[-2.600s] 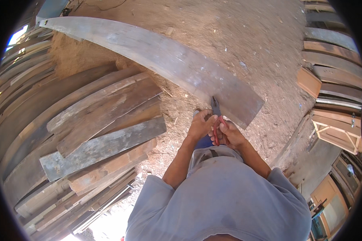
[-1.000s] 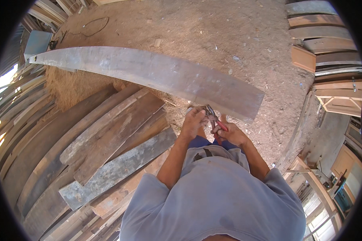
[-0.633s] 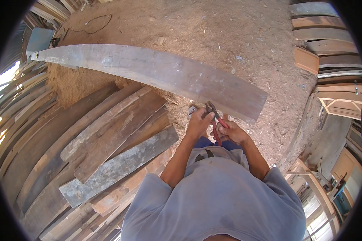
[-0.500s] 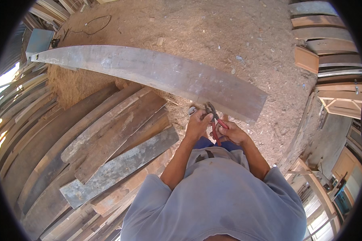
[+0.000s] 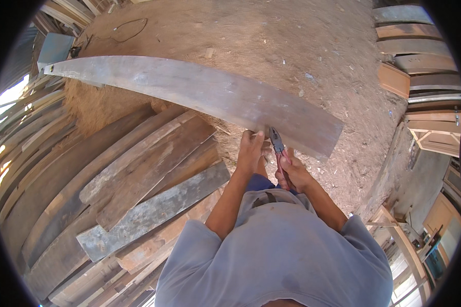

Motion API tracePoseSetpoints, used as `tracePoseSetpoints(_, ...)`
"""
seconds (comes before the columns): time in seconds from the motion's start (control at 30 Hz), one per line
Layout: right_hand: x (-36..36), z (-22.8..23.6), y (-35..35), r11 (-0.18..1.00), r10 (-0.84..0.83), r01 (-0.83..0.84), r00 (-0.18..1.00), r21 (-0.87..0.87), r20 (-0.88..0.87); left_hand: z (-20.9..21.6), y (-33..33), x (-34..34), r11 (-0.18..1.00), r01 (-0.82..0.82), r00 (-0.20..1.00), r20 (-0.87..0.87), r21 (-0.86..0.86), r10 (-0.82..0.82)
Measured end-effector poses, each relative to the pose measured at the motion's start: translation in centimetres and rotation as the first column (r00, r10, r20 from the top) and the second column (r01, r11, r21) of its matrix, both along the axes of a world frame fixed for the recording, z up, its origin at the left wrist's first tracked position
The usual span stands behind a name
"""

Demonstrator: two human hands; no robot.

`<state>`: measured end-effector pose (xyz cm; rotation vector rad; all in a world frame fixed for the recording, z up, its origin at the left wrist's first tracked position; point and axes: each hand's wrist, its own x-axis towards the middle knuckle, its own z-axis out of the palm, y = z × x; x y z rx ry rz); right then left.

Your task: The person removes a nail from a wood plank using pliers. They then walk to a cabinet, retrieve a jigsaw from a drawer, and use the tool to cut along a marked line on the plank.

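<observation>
My right hand [image 5: 295, 172] is wrapped around the red handles of a pair of pliers [image 5: 277, 142]. Their dark metal jaws point away from me and lie over the near edge of a long wooden plank [image 5: 210, 92]. Just left of the jaws, my left hand [image 5: 250, 151] is closed, its thumb and fingertips curled together at the plank's near edge. Whatever those fingers hold is too small or hidden to make out. The plank stretches from in front of me to the far left.
Stacked old boards [image 5: 153, 215] cover the ground at my left, and more boards [image 5: 412, 46] line the right side. A blue-grey box-like thing [image 5: 55, 47] stands by the plank's far end. Sawdust and chips lie on the dirt floor [image 5: 292, 41]. Wooden frames [image 5: 402, 245] lean at the lower right.
The pliers' handles have come closer together in my right hand, and the jaws now point more straight ahead. My left hand has moved off the pliers to the plank's edge.
</observation>
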<state>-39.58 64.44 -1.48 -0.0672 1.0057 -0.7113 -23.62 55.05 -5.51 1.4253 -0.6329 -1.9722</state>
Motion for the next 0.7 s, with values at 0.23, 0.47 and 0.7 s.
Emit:
tracePoseSetpoints(0.23, -2.0, 3.8, -0.5, 0.97, -0.209, 0.207, 0.978, -0.128, -0.008, -1.3, -0.3, 0.4, 0.999, 0.029, 0.999, -0.041, 0.035, -0.027)
tracePoseSetpoints(0.47, -5.8, 4.5, 0.7, 0.815, -0.525, 0.487, 0.85, -0.314, -0.046, 0.1, 0.2, -1.5, 0.999, 0.038, 0.999, -0.01, -0.001, -0.038)
tracePoseSetpoints(0.7, -11.0, 4.6, 4.7, 0.716, -0.603, 0.547, 0.797, -0.434, 0.009, -0.9, -0.3, -1.3, 0.996, 0.084, 0.996, 0.0, -0.003, -0.084)
